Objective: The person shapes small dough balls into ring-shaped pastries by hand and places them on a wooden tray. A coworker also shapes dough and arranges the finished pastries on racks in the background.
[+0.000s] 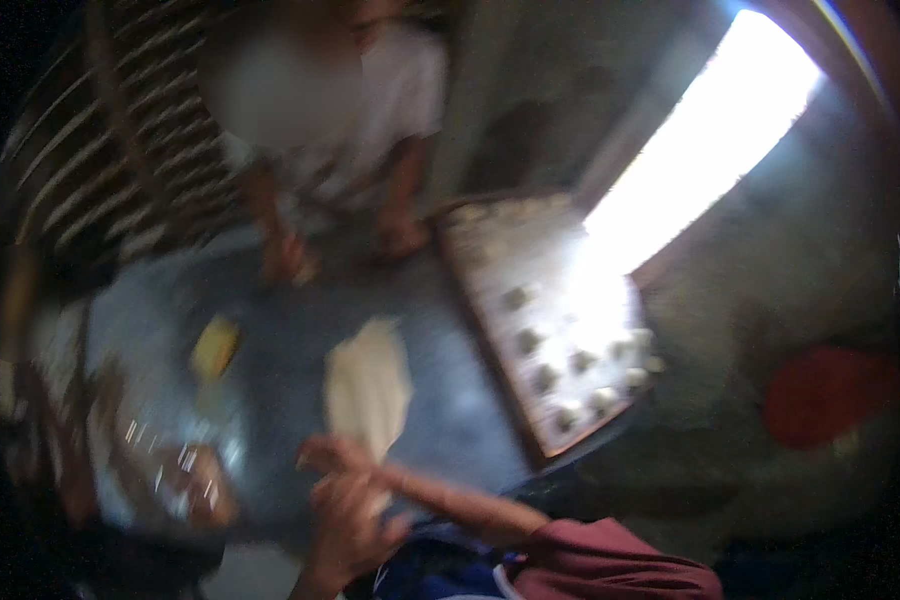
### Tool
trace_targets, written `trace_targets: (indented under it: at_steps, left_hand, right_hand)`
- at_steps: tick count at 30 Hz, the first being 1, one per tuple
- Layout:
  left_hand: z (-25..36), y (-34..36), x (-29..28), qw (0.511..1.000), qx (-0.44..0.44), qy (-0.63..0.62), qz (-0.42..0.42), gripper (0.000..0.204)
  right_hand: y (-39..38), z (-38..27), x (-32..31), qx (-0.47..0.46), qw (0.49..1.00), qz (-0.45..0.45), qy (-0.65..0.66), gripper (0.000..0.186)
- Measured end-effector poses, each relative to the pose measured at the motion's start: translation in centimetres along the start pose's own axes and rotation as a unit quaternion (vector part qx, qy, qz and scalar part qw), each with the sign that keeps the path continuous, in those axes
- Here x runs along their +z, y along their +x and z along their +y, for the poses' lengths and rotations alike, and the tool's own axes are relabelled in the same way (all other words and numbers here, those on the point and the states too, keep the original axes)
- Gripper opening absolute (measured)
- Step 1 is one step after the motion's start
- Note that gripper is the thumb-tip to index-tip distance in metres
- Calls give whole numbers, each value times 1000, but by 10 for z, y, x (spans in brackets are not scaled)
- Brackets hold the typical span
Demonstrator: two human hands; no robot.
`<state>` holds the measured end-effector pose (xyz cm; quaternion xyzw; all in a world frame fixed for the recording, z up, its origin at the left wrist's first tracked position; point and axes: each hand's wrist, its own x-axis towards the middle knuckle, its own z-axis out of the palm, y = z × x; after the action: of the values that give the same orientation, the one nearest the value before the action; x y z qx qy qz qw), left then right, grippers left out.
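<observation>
Has right hand and left hand together at the near end of a dough sheet running ahead, perhaps to work it; cannot tell through blur whether spread or pinching. Has a yellow lump left of the grip, likely set clear, and pale balls right of it on a tray, perhaps spaced against sticking. Counts one sheet, one lump, one tray, at least eight balls, two co-worker's hands beyond.

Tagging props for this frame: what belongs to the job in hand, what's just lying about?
Likely in the job:
right hand and left hand, overlapping
flat pale sheet, probably dough, near end at the hands
pale lumps on the tray

Seemingly just lying about:
yellow piece, no hand on it
red rounded object, far right

Blur hides exact contact.
</observation>
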<state>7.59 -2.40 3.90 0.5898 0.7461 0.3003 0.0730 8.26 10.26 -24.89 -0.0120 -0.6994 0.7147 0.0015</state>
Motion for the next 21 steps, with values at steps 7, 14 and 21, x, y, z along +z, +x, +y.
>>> trace_targets:
  at_steps: [7,14,21]
  left_hand:
    - [-120,-164,77,976,-197,86,24,32]
    - [-134,-87,149,923,-212,289,139,35]
    - [-211,-137,106,930,-330,130,102,46]
  right_hand:
    - [-179,-111,-47,-28,862,69,-502,33]
    - [-117,-77,-28,74,764,179,-616,49]
    - [-140,-93,-110,35,821,79,-564,32]
